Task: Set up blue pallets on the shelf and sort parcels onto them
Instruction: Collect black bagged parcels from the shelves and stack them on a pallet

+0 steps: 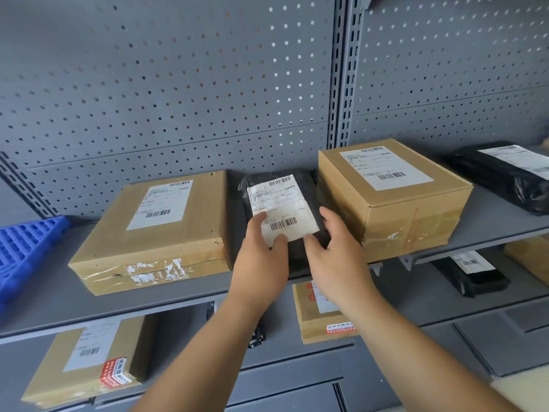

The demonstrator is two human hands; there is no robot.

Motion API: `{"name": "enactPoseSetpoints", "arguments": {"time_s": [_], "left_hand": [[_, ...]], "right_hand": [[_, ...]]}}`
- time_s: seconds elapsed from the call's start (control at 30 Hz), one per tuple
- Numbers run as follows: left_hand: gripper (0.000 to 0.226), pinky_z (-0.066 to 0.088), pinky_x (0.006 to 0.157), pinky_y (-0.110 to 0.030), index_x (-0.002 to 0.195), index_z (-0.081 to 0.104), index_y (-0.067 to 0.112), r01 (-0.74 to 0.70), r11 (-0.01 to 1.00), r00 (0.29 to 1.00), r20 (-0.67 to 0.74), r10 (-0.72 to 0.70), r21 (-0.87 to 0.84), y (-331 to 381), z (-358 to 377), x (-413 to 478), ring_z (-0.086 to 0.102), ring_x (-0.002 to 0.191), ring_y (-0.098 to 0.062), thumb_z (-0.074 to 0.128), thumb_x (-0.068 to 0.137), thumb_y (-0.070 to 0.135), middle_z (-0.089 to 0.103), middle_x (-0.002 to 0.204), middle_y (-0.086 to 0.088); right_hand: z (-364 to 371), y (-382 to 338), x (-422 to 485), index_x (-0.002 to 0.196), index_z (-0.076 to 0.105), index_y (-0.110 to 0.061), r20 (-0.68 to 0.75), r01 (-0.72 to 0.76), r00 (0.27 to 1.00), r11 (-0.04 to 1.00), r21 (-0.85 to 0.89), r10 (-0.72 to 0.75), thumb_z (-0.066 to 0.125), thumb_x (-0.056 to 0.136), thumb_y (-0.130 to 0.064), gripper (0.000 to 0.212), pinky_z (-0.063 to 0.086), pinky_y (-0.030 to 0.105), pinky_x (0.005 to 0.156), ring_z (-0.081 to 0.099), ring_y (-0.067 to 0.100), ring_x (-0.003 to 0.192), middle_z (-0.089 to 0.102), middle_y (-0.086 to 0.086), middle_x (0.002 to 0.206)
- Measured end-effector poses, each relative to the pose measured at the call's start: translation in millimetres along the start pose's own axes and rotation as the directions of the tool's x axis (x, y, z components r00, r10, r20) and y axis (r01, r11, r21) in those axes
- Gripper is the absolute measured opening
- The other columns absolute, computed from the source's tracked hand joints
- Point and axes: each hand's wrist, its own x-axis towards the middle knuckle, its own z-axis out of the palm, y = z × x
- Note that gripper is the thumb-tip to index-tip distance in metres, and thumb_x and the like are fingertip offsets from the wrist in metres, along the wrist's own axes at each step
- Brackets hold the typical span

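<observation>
A black plastic-wrapped parcel (282, 200) with a white barcode label lies on the grey shelf (178, 304), squeezed between two cardboard boxes. My left hand (261, 260) lies on its near end with fingers and thumb on the label. My right hand (335, 251) grips the parcel's near right corner, close against the taller box (395, 200). A flat, wide cardboard box (154, 233) lies just left of the parcel. A blue grid pallet (20, 248) sits at the shelf's far left, partly cut off by the frame edge.
Another black parcel (505, 176) lies on the neighbouring shelf to the right. On the shelf below are a labelled box (86, 361), a second box (320, 316) and a black parcel (472, 275). A perforated grey back panel (178, 84) closes the rear.
</observation>
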Motion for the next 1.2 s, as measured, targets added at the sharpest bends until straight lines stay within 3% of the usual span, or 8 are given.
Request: {"name": "enactPoseSetpoints", "arguments": {"time_s": [0.13,0.23,0.33,0.57,0.7,0.93,1.07,1.2], "left_hand": [[0.046,0.044,0.054,-0.021,0.144,0.038,0.043,-0.067,0.994,0.997,-0.047,0.063,-0.084,7,-5,-8,0.055,0.049,-0.001,0.049,0.102,0.028,0.062,0.075,0.014],[0.05,0.048,0.067,-0.025,0.147,0.037,0.042,-0.143,0.982,0.987,-0.095,0.132,-0.124,15,-9,-15,0.06,0.064,0.0,0.053,0.101,0.029,0.066,0.095,0.015],[0.057,0.05,0.078,-0.019,0.151,0.034,0.037,-0.196,0.969,0.971,-0.169,0.17,-0.153,20,-15,-22,0.067,0.092,0.002,0.058,0.101,0.028,0.066,0.121,0.025],[0.048,0.052,0.074,-0.009,0.142,0.049,0.04,-0.283,0.944,0.926,-0.305,0.224,-0.167,23,-48,-45,0.069,0.098,0.008,0.06,0.098,0.026,0.069,0.121,0.028],[0.045,0.054,0.081,-0.025,0.138,0.05,0.047,-0.284,0.937,0.904,-0.383,0.191,-0.203,13,-77,-61,0.068,0.098,0.008,0.058,0.098,0.028,0.069,0.12,0.03],[0.049,0.045,0.077,-0.003,0.143,0.046,0.047,-0.233,0.954,0.842,-0.529,0.101,-0.19,-28,-150,-84,0.058,0.105,0.022,0.057,0.098,0.031,0.062,0.121,0.042],[0.053,0.049,0.101,-0.024,0.148,0.043,0.045,-0.192,0.959,0.808,-0.589,0.033,-0.21,-59,-208,-101,0.056,0.115,0.019,0.058,0.098,0.033,0.061,0.124,0.042],[0.055,0.054,0.097,-0.025,0.147,0.043,0.046,-0.138,0.967,0.757,-0.653,-0.038,-0.215,-96,-276,-120,0.061,0.11,0.015,0.059,0.096,0.035,0.064,0.123,0.038]], "right_hand": [[-8,-5,-6,0.153,0.04,-0.033,-0.03,0.083,0.996,0.995,0.049,-0.082,0.056,0.1,-0.032,0.055,0.044,0.03,0.103,0.054,-0.002,0.118,0.054,-0.014,0.146],[-15,-12,-8,0.152,0.041,-0.034,-0.041,0.137,0.99,0.986,0.094,-0.134,0.058,0.1,-0.034,0.055,0.045,0.027,0.102,0.054,-0.02,0.106,0.055,-0.018,0.143],[-19,-20,-12,0.154,0.039,-0.034,-0.044,0.17,0.985,0.974,0.149,-0.166,0.06,0.1,-0.033,0.058,0.042,0.034,0.113,0.048,-0.006,0.132,0.05,-0.018,0.151],[-9,-46,-22,0.148,0.047,-0.037,0.031,0.273,0.958,0.942,0.197,-0.285,0.059,0.098,-0.032,0.052,0.053,0.038,0.102,0.061,-0.001,0.117,0.063,-0.023,0.131],[16,-65,-36,0.147,0.05,-0.034,0.069,0.305,0.941,0.921,0.243,-0.33,0.059,0.095,-0.033,0.053,0.051,0.037,0.105,0.058,-0.001,0.123,0.063,-0.021,0.135],[85,-101,-70,0.144,0.053,-0.035,0.169,0.335,0.9,0.886,0.321,-0.402,0.062,0.094,-0.029,0.051,0.051,0.031,0.104,0.059,-0.004,0.121,0.065,-0.022,0.132],[142,-128,-99,0.142,0.056,-0.033,0.23,0.357,0.86,0.859,0.367,-0.455,0.063,0.094,-0.024,0.049,0.046,0.008,0.091,0.058,-0.013,0.115,0.065,-0.031,0.125],[206,-158,-137,0.144,0.052,-0.034,0.333,0.326,0.818,0.856,0.402,-0.469,0.062,0.096,-0.028,0.049,0.049,0.023,0.099,0.059,-0.007,0.119,0.065,-0.025,0.13]]}}
